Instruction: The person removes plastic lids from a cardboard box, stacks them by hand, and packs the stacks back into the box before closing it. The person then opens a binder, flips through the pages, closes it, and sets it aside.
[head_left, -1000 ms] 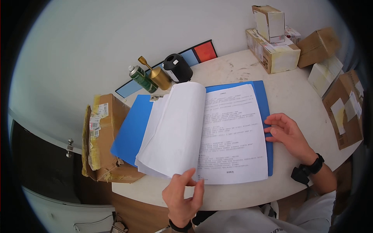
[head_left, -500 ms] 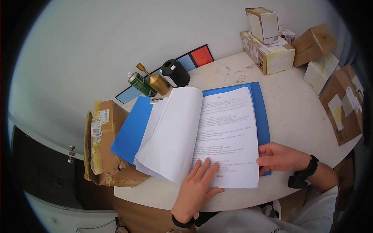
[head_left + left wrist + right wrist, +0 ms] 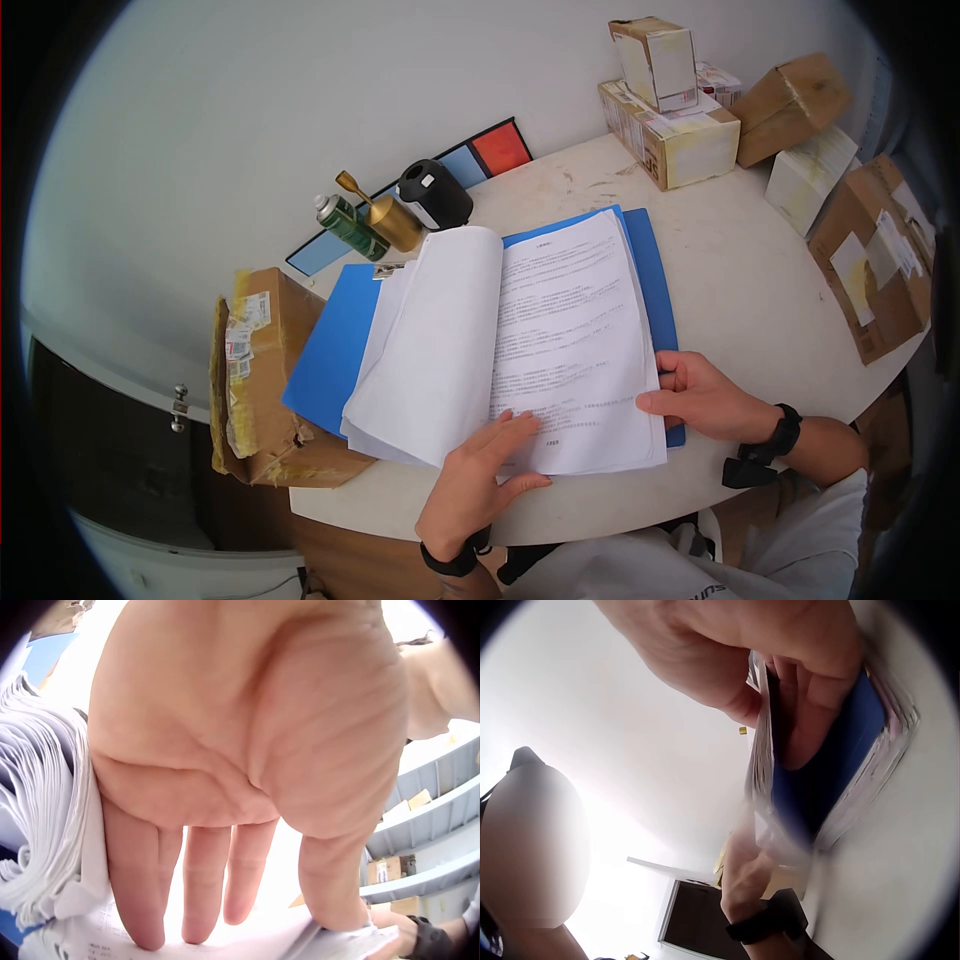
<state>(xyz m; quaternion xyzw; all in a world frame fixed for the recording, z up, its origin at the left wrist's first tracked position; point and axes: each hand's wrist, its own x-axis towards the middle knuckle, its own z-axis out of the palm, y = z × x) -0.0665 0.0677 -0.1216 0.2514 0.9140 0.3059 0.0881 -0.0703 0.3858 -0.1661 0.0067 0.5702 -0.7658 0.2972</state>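
Observation:
A blue folder (image 3: 318, 370) lies open on the table, a metal clip (image 3: 386, 271) at its left part. Several turned pages (image 3: 425, 350) curl over to the left, blank side up. To their right lies a stack of printed sheets (image 3: 565, 320). My left hand (image 3: 475, 475) rests on the lower part of the top sheet with its fingers extended, beside the curled pages. My right hand (image 3: 705, 397) grips the stack's right edge, thumb on top and fingers underneath. In the right wrist view those fingers (image 3: 810, 724) reach between the sheets and the folder's blue cover (image 3: 847, 750).
A worn cardboard box (image 3: 275, 390) stands left of the folder. Behind it are a green spray can (image 3: 350, 225), a brass-coloured container (image 3: 393, 222) and a black cylindrical holder (image 3: 437, 195). Several boxes (image 3: 690, 145) are piled at the back right, with a flattened carton (image 3: 870, 265) near the right edge.
My left hand has gone from raised, curled fingers at the page bottom to lying on the sheet. The right hand has moved down the folder's right side and taken hold of the stack's edge.

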